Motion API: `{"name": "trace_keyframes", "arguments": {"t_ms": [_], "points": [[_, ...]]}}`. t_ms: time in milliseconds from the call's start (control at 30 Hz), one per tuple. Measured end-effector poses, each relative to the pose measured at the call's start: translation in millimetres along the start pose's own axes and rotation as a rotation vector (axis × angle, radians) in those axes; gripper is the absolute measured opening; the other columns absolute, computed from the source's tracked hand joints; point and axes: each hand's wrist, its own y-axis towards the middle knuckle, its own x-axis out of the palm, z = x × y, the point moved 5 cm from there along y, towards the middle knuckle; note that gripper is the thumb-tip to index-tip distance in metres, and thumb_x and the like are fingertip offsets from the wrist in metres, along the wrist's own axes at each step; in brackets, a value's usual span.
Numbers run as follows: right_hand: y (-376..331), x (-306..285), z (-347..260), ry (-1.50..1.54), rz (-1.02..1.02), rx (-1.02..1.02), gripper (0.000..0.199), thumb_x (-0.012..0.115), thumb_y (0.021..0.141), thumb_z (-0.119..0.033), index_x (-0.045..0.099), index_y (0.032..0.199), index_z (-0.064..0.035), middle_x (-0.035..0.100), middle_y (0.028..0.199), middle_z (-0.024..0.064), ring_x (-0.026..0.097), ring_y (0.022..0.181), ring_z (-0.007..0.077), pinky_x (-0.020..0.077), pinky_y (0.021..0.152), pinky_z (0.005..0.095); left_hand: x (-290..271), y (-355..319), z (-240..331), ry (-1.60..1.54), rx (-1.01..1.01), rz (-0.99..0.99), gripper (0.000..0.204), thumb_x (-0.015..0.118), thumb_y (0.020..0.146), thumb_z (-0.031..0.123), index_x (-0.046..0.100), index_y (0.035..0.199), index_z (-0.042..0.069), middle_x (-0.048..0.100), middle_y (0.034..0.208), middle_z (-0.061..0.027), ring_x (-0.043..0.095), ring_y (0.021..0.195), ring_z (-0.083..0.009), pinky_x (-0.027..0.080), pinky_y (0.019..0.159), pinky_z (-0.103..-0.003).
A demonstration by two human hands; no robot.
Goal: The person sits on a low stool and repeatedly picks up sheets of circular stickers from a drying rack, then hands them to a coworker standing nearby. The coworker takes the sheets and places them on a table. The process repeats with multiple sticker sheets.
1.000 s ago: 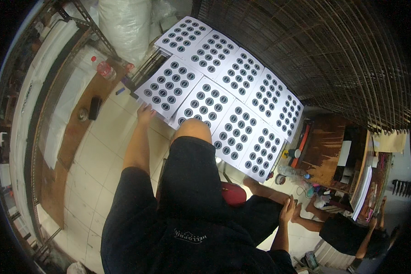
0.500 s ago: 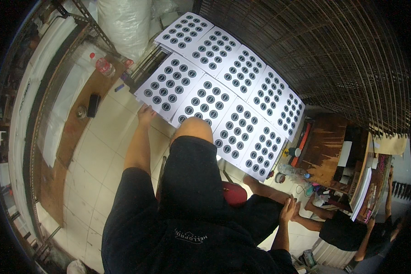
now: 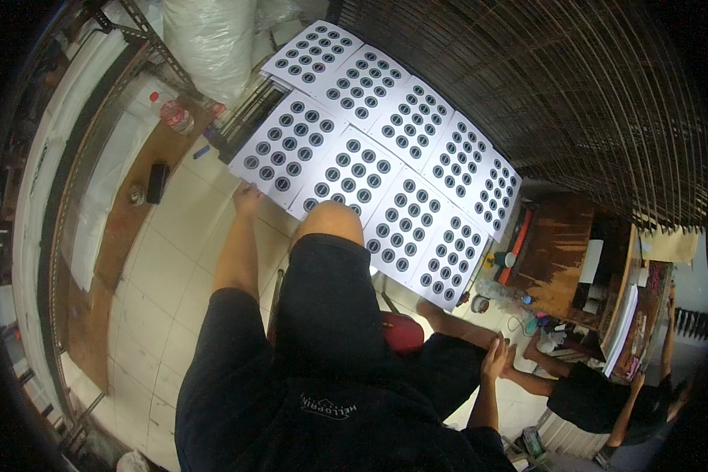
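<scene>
White printed sheets (image 3: 340, 126), each with rows of dark round emblems, lie side by side in two rows on a rack in front of me. My left hand (image 3: 248, 198) is just below the near left edge of the leftmost front sheet, its fingers loosely apart and nothing visible in them. Whether the fingertips touch the paper I cannot tell. My right hand (image 3: 495, 359) rests with extended fingers on my lower leg (image 3: 468, 330), near the ankle. My raised knee (image 3: 330, 220) covers part of the front row.
A dark wire rack (image 3: 519, 79) rises behind the sheets. On the left, a bottle (image 3: 177, 118) and a black box-like object (image 3: 158, 182) rest on a brown board. At the right stand a wooden cabinet (image 3: 554, 259) and clear bottles (image 3: 503, 294); another person (image 3: 598, 401) sits there.
My left hand has drawn slightly down from the sheet's edge. The whole view has shifted a little; the sheets and my right hand stay in place.
</scene>
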Motion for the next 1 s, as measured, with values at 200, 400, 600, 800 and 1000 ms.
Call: {"name": "trace_keyframes", "arguments": {"t_ms": [200, 400, 600, 800, 1000], "points": [[1.5, -0.7, -1.0, 0.026, -0.036, -0.002, 0.05, 0.033, 0.094, -0.038, 0.047, 0.123, 0.0002, 0.048, 0.12, 0.0242, 0.041, 0.115, 0.0387, 0.0314, 0.098, 0.0429, -2.4, 5.0, -4.4, -0.043, 0.042, 0.03, 0.04, 0.05, 0.086, 0.003, 0.042, 0.126, 0.003, 0.055, 0.102, -0.0098, 0.056, 0.091, -0.0199, 0.051, 0.077, -0.033], [3.6, 0.4, -5.6, 0.024, -0.069, 0.022, 0.049, 0.031, 0.095, -0.037, 0.047, 0.123, 0.0, 0.048, 0.12, 0.024, 0.041, 0.116, 0.0378, 0.031, 0.098, 0.0433, -6.3, 16.7, -7.6, -0.067, 0.032, 0.008, 0.041, 0.051, 0.086, 0.004, 0.042, 0.126, 0.002, 0.056, 0.098, -0.0086, 0.056, 0.085, -0.0172, 0.05, 0.071, -0.03], [4.1, 1.9, -5.6, 0.023, -0.038, -0.004, 0.049, 0.031, 0.095, -0.036, 0.048, 0.122, 0.0003, 0.049, 0.119, 0.0244, 0.041, 0.115, 0.0395, 0.0308, 0.098, 0.0443, -6.9, 15.5, -7.3, -0.02, 0.098, 0.048, 0.042, 0.052, 0.085, 0.003, 0.042, 0.125, 0.0, 0.055, 0.091, -0.0071, 0.055, 0.075, -0.0154, 0.049, 0.064, -0.028], [-5.3, -4.5, -6.3, -0.016, -0.036, 0.021, 0.048, 0.031, 0.095, -0.036, 0.048, 0.123, -0.001, 0.048, 0.122, 0.0237, 0.038, 0.118, 0.0416, 0.0274, 0.101, 0.0464, 1.5, 31.7, -18.5, -0.042, 0.091, 0.041, 0.051, 0.052, 0.077, -0.002, 0.042, 0.126, 0.001, 0.059, 0.092, -0.0102, 0.059, 0.078, -0.0204, 0.05, 0.064, -0.031], [3.4, 5.4, -8.0, 0.016, -0.051, 0.005, 0.05, 0.032, 0.095, -0.039, 0.048, 0.123, -0.0018, 0.047, 0.125, 0.0222, 0.036, 0.12, 0.0412, 0.0251, 0.103, 0.0462, -71.4, 122.1, -70.1, 0.095, 0.291, 0.131, 0.058, 0.061, 0.065, 0.007, 0.049, 0.121, -0.001, 0.06, 0.106, -0.0168, 0.062, 0.09, -0.0273, 0.051, 0.075, -0.035]]}}
